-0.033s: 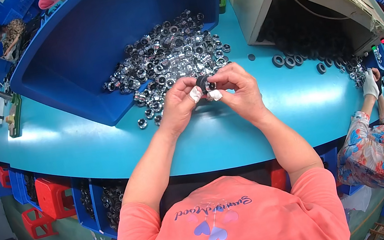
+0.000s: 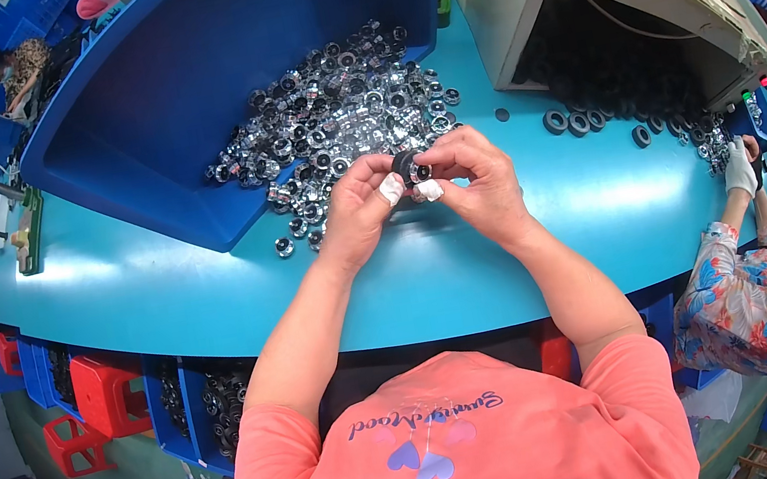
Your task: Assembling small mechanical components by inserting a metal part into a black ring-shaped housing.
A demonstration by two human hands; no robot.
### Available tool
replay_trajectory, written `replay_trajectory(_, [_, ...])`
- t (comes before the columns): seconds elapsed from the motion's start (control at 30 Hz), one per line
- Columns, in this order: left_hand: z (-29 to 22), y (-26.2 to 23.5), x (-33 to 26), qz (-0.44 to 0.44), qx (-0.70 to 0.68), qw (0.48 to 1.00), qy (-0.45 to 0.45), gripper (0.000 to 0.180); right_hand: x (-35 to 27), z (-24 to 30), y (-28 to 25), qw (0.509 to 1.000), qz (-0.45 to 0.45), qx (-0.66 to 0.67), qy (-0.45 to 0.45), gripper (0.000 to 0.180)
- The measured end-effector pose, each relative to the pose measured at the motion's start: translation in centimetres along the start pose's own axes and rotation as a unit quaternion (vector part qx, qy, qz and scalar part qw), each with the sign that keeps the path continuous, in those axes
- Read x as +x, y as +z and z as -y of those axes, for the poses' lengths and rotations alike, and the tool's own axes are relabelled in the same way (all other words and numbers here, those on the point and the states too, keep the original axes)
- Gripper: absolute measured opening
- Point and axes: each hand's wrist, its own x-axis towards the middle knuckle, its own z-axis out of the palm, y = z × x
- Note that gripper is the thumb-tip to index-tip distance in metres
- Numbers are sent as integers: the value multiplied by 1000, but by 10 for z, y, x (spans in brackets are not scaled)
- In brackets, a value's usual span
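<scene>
Black ring, rubber by its look, sits pinched in the left hand that I follow from my remote seat, while the right hand grasps the same small piece from its other side, where a shiny hub shows. Both grips are closed on it, and each thumb wears a white wrap. I cannot tell whether the hub is fully seated in the ring or only partly. The piece is held just outside the open lip of the blue bin, to the bin's right.

I judge the step in hand to be pressing ring and hub together; to my mind the next move calls for even thumb pressure and a square fit before either hand lets go.

Around the grip, I see a heap of shiny parts lying in the bin and spilling past its lip onto the turquoise table. Farther right of the bin stands a cream cabinet with a dark opening, loose black rings before it. Well off to the bin's right, I make out a co-worker's white-gloved hand beside another shiny cluster. To the bin's left is a green clamp
</scene>
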Motion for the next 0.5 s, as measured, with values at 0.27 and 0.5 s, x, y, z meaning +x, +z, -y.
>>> replay_trajectory(0.27, [3, 9, -1, 11, 111, 994, 14, 34, -4, 1, 9, 981, -6, -158, -108, 39])
replay_trajectory(0.5, [-1, 12, -1, -20, 67, 997, 42, 32, -1, -7, 3, 985, 23, 139, 99, 40])
